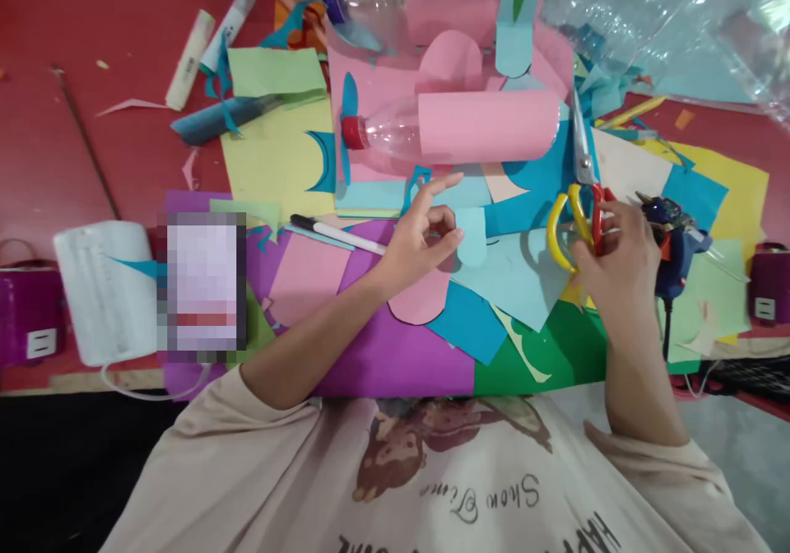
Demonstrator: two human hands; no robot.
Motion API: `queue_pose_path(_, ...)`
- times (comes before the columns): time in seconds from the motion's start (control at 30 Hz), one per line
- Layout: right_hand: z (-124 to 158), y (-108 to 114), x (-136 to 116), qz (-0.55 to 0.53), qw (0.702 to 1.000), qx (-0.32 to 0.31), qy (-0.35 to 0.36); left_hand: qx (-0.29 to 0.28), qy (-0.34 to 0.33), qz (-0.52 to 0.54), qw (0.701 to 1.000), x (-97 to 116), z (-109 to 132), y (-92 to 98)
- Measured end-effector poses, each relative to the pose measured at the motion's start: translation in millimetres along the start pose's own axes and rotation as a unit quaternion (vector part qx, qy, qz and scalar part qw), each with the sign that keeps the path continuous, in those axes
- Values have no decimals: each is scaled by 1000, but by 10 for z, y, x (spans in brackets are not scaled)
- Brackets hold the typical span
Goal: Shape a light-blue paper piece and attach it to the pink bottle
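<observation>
1. Scissors (582,158) with one yellow and one red handle lie at the right of the worktop (37,141), blades toward the far side; no brand can be read on them.
2. The right hand (620,248) holds them, fingers curled about the red handle, thumb beside the yellow one.
3. The left hand (425,236) has its index finger raised, thumb and other fingertips close together at the left edge of a light-blue paper tab (472,239); whether it grips the tab cannot be told.
4. Far of the left hand, a clear plastic bottle (392,129) lies sideways, wrapped in plain pink paper (487,127), its red cap (354,132) to the left, with a blue paper strip (349,92) there.
5. A black-capped white marker (346,234) lies just left of the left hand; no lettering shows.
6. At far left, the print on a pale marker (188,59) is too small to read.
7. A blue glue gun (674,257) sits right of the right hand.
8. The wearer's shirt (432,462) reads "Show Time", upside down, and partly "HAPPY" at the near edge.
</observation>
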State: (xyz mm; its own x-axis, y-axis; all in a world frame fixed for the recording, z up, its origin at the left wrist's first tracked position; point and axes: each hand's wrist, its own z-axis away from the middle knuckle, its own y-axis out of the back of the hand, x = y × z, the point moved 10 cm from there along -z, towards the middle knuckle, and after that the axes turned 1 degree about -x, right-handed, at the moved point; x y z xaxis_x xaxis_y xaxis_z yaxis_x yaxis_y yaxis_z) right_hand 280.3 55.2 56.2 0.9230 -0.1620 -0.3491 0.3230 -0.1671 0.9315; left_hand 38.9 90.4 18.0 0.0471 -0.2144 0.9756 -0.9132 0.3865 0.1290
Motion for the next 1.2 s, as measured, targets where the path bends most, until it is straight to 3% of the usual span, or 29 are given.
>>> queue_pose_path(0.13,-177,86,-266,13,998,25,61,7,5,-5,1000,0,-4,13)
queue_pose_path(0.23,-126,72,-606,-119,982,0,143,9,7,-2,1000,9,-7,15)
queue_pose_path(0.3,-64,-185,-800,-306,935,-115,135,13,10,2,1000,6,-5,21)
queue_pose_path(0.37,21,-502,-978,-444,864,-222,92,15,13,2,1000,-1,-1,27)
queue_pose_path(0.47,100,-872,-1127,-530,791,-305,29,20,10,-10,1000,13,5,47)
queue_pose_path(0.53,123,-1011,-1154,-553,763,-336,6,26,-1,-18,1000,46,7,63)
queue_pose_path(0.9,90,-980,-992,-517,800,-304,14,14,-55,-27,998,130,33,48)
queue_pose_path(1.03,87,-974,-999,-490,818,-297,42,23,-51,-21,998,109,49,69)
queue_pose_path(1.2,104,-990,-1027,-477,821,-307,61,26,-29,-34,999,83,39,80)
